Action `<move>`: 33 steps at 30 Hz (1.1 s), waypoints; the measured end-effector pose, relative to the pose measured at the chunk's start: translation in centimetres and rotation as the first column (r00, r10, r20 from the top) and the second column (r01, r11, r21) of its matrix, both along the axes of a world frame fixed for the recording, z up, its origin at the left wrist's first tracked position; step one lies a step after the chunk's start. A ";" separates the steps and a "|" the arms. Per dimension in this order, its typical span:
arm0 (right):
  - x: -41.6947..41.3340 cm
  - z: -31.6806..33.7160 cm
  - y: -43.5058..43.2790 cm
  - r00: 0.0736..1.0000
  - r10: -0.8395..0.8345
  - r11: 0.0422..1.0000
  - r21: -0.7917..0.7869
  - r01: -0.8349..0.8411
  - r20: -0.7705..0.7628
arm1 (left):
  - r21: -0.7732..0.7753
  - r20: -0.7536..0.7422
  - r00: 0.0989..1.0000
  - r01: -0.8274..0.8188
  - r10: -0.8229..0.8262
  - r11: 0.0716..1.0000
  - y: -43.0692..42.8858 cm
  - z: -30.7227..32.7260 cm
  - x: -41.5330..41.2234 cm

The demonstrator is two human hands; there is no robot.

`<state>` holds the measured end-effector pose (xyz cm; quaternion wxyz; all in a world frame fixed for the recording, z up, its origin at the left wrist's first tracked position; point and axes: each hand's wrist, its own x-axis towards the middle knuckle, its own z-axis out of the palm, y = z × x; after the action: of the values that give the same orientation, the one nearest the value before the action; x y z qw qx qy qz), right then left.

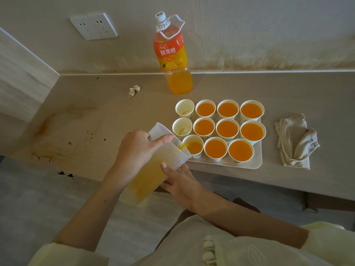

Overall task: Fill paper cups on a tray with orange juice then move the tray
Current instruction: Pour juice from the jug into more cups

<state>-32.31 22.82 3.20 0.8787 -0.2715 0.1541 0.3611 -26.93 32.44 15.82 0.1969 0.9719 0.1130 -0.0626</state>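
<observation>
Wall socket: a white double wall socket (94,25) sits on the wall above the tabletop's (115,116) back-left corner.
Stains: brown stains (57,139) and small spots mark the tabletop towards its left and front edges.
Paper scraps: two crumpled paper scraps (134,91) lie near the back edge, left of the bottle.
Left grip: the left grip (138,148) is wrapped around the pitcher's upper part, with the thumb lying across its top by the rim.
Pitcher: a translucent plastic pitcher (153,175), partly full of orange juice, is tilted with its spout over the tray's front-left corner. Its base hangs out past the tabletop's front edge.
Bottle: a large orange juice bottle (173,54) stands upright at the back edge against the wall, capped, with juice only in its lower part.
Right grip: the right grip (182,185) cradles the pitcher from below, thumb laid on its wall near the rim and fingers beneath it.
Paper cups: eleven paper cups (227,129) stand close together on the tray, four in the back row, four in the middle and three in front. The back-left cup (184,110) and middle-left cup (182,126) hold only a trace of juice. The front-left cup (194,147) is partly full and a thin stream falls into it from the spout. The other eight are full.
Tray: a pale tray (257,162) lies at the tabletop's front edge, right of the middle.
Cloth: a crumpled grey cloth (295,141) lies on the tabletop just right of the tray, not touching it.
</observation>
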 end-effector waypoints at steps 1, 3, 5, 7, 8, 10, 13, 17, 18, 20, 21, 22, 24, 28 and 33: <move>0.0 0.0 0.0 1.000 0.000 1.000 0.001 0.000 -0.002 | -0.002 0.001 1.000 0.000 0.000 1.000 0.0 0.0 0.0; 0.1 0.1 -0.1 1.000 -0.005 1.000 0.011 0.005 -0.006 | 0.002 -0.001 1.000 0.004 -0.004 1.000 0.0 0.0 0.0; 0.1 0.1 -0.1 1.000 -0.005 1.000 0.010 0.005 0.003 | 0.010 -0.003 1.000 0.000 0.000 1.000 -0.1 0.1 0.1; 0.1 0.0 -0.1 1.000 0.001 1.000 0.002 -0.001 0.008 | 0.013 -0.005 1.000 0.000 0.000 1.000 -0.2 0.2 0.2; 0.1 0.0 -0.1 1.000 0.005 1.000 0.000 -0.005 0.006 | 0.015 -0.004 1.000 0.006 -0.006 1.000 -0.2 0.2 0.2; 0.2 0.0 -0.2 1.000 0.004 1.000 0.007 -0.004 0.003 | 0.013 -0.003 1.000 0.017 -0.017 1.000 -0.3 0.2 0.2; 0.2 -0.1 -0.4 1.000 0.000 1.000 -0.001 0.000 0.013 | 0.010 -0.006 1.000 0.019 -0.019 1.000 -0.4 0.3 0.3; 0.2 0.0 -0.4 1.000 0.006 1.000 -0.008 -0.005 0.017 | 0.018 -0.008 1.000 0.027 -0.026 0.999 -0.6 0.4 0.3; 0.2 0.0 -0.4 1.000 0.008 1.000 -0.009 -0.007 0.016 | 0.021 -0.007 1.000 0.029 -0.028 0.999 -0.6 0.4 0.3; 0.3 0.0 -0.4 1.000 0.006 1.000 -0.009 -0.006 0.013 | 0.033 -0.011 0.999 0.033 -0.033 0.999 -0.8 0.5 0.3; 0.3 0.0 -0.5 1.000 0.003 1.000 -0.005 -0.003 0.013 | 0.037 -0.013 0.999 0.034 -0.034 0.999 -0.8 0.5 0.3; 0.3 0.1 -0.5 1.000 0.002 1.000 -0.003 -0.002 0.012 | 0.037 -0.015 0.999 0.035 -0.034 0.999 -0.9 0.6 0.3; 0.3 0.1 -0.6 1.000 0.001 1.000 -0.002 -0.001 0.011 | 0.034 -0.015 0.999 0.033 -0.032 0.999 -1.0 0.6 0.4; 0.3 0.2 -0.6 1.000 -0.003 1.000 0.002 0.003 0.004 | 0.052 -0.005 1.000 0.029 -0.028 0.998 -1.1 0.5 0.5; 0.3 0.4 -0.7 1.000 -0.007 1.000 0.007 0.007 -0.002 | 0.040 0.000 0.999 0.033 -0.033 0.999 -1.0 0.1 0.6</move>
<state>-32.02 22.10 3.57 0.8809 -0.2673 0.1546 0.3588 -26.36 31.46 15.95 0.1765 0.9774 0.0981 -0.0630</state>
